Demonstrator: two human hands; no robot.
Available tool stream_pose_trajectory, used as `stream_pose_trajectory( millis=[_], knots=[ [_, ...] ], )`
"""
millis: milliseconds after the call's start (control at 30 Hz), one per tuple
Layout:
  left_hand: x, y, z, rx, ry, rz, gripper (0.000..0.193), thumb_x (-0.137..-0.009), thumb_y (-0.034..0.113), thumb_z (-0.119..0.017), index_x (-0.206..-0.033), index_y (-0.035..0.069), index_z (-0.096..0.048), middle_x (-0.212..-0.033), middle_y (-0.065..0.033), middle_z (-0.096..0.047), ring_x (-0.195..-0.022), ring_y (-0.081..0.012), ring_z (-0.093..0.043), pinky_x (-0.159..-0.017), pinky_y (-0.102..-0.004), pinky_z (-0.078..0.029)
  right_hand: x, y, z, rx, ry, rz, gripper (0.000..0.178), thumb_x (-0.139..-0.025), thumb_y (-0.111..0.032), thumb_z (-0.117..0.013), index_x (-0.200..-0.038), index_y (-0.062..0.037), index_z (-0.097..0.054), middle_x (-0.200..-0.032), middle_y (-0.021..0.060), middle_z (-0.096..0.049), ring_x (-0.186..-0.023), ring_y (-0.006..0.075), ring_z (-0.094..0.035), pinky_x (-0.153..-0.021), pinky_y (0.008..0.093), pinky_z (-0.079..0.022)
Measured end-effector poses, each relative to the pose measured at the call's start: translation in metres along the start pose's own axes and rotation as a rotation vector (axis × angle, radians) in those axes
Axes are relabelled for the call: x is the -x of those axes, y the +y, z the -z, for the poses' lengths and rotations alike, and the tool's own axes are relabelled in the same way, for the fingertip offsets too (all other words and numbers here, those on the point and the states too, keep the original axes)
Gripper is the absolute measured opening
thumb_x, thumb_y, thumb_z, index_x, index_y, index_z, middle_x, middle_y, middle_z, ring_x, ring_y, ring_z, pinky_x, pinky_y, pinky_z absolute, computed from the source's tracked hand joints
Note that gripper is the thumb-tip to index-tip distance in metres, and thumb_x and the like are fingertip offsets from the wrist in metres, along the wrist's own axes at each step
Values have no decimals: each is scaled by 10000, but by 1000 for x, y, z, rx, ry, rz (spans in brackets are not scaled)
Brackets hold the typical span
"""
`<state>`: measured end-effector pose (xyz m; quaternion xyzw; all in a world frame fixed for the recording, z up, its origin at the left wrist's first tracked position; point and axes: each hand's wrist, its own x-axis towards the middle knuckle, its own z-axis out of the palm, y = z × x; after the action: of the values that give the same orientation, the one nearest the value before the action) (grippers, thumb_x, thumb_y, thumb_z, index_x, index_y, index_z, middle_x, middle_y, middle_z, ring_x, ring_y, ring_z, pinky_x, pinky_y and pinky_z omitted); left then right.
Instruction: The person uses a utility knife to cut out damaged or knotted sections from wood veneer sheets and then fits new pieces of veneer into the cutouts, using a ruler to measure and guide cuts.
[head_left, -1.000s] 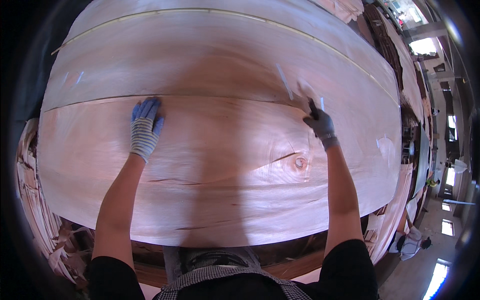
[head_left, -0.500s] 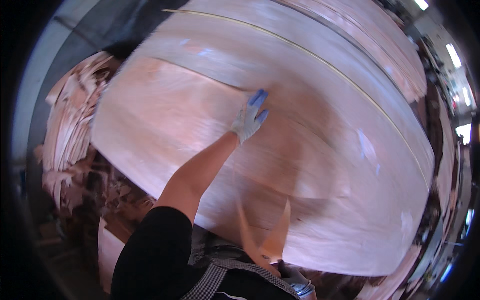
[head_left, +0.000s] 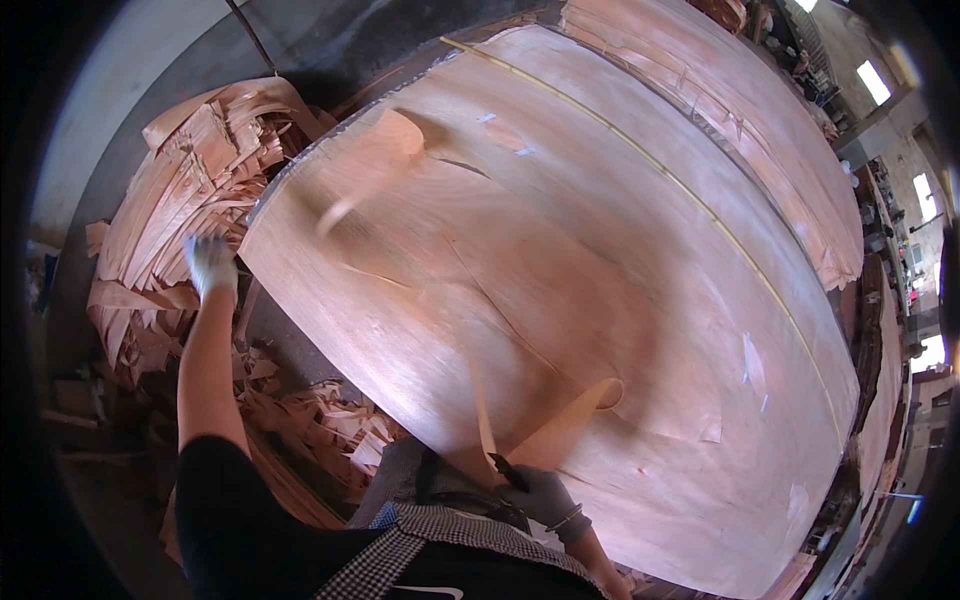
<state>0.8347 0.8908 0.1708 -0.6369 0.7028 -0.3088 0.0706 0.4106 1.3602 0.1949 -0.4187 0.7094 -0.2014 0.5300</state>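
My left hand point(head_left: 211, 268), in a pale glove, reaches out over a tall pile of wood veneer strips point(head_left: 165, 235) at the left. Its fingers look stretched and apart, though slightly blurred, and nothing shows in them. Close to my body, my right hand point(head_left: 545, 498) in a dark grey glove is closed on a strip of wood veneer point(head_left: 560, 430) that rises and curls at its end. A slim black piece point(head_left: 508, 472) sticks out by its fingers; I cannot make out its kind. A broad stack of veneer sheets point(head_left: 680, 340) lies before me, with a lifted, curling strip point(head_left: 392, 140) on its far left part.
A long thin yellowish stick point(head_left: 640, 146) lies across the sheets. Behind stands another veneer stack point(head_left: 720, 110). Broken veneer scraps point(head_left: 320, 425) litter the floor at lower left. A dark rod point(head_left: 252, 38) leans at the far left.
My left hand has left the sheet's middle and swung left to the strip pile. The right hand has come up and left into fuller view. A curling strip now stands up at far left.
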Motion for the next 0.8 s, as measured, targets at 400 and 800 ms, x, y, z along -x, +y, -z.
stream_pose_trajectory(
  millis=[400,800],
  knots=[
    [298,1,-5,542,-654,130,334,-831,305,-518,-1090,117,-612,-1104,-127,-610,-1044,-301,-548,-941,-418,-388,38,0,63,-47,40,-173,282,-792,-261,-697,-923,-21,-629,-626,13,-559,-454,65,-457,-410,260,-396],
    [49,126,34,1050,38,-393,357,-805,159,-563,-1151,72,-567,-1148,-147,-575,-1087,-331,-506,-953,-434,-380,-32,-76,139,60,854,14,143,-893,-154,-546,-907,-25,-606,-667,36,-618,-431,71,-485,-391,248,-381]
  ],
)
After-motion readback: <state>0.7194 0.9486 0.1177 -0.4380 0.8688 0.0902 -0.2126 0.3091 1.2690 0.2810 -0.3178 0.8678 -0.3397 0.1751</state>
